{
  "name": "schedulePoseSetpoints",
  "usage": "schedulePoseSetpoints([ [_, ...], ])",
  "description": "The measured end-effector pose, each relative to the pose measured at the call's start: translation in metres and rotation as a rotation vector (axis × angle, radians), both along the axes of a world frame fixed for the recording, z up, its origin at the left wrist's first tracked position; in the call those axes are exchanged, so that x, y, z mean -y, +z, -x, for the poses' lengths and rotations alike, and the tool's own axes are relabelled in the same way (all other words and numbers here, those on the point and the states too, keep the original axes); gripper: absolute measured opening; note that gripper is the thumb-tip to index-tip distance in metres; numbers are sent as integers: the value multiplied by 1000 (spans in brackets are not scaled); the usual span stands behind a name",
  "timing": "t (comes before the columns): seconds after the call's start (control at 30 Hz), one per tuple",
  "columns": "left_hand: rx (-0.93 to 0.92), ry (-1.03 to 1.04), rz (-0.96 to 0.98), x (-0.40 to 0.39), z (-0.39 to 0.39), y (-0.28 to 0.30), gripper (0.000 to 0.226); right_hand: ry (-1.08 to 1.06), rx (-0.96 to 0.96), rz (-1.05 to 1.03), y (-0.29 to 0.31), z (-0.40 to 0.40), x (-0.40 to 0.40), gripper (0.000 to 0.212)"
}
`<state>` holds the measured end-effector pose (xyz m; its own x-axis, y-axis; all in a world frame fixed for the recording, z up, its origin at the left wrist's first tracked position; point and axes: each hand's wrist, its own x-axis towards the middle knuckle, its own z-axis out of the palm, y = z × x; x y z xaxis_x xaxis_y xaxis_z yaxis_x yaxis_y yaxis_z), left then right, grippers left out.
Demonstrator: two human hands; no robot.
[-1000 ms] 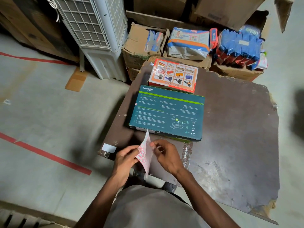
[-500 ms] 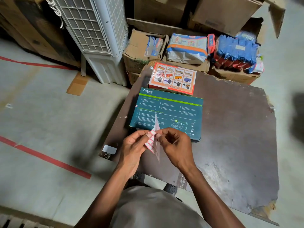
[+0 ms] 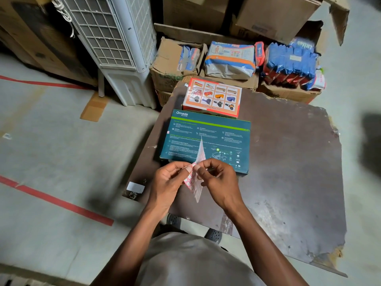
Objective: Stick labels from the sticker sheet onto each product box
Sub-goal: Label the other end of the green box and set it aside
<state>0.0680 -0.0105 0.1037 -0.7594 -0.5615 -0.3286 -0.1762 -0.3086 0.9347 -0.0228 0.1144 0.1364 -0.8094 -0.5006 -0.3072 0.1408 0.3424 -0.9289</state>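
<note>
Both hands pinching sticker sheet, label print unreadable

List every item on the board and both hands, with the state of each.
sticker sheet: held upright, pinched by both hands
left hand: pinching the sheet
right hand: pinching the sheet
teal Omada box: closed, flat
orange box: closed, flat

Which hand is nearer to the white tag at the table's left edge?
Left. The left hand is just right of the white tag, gripping the sticker sheet; the right hand is beyond the sheet, farther right.
</note>
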Motion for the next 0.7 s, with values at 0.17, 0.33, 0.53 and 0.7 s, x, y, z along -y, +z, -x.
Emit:
schedulePoseSetpoints([
  [0.17, -9, -33, 95, 2, -3, -2, 11, 1, 118, 40, 4, 0, 0, 13],
  [0.33, 9, 0, 63, 5, -10, -13, 10, -25, 189, 79, 1, 1, -2, 12],
  [0.53, 164, 16, -253, 3, -21, -63, 9, -45, 186, 40, -8, 1, -8, 11],
  [0.7, 316, 23, -450, -1, -20, -132, 15, -74, 214, -38, -27, 1, -14, 13],
])
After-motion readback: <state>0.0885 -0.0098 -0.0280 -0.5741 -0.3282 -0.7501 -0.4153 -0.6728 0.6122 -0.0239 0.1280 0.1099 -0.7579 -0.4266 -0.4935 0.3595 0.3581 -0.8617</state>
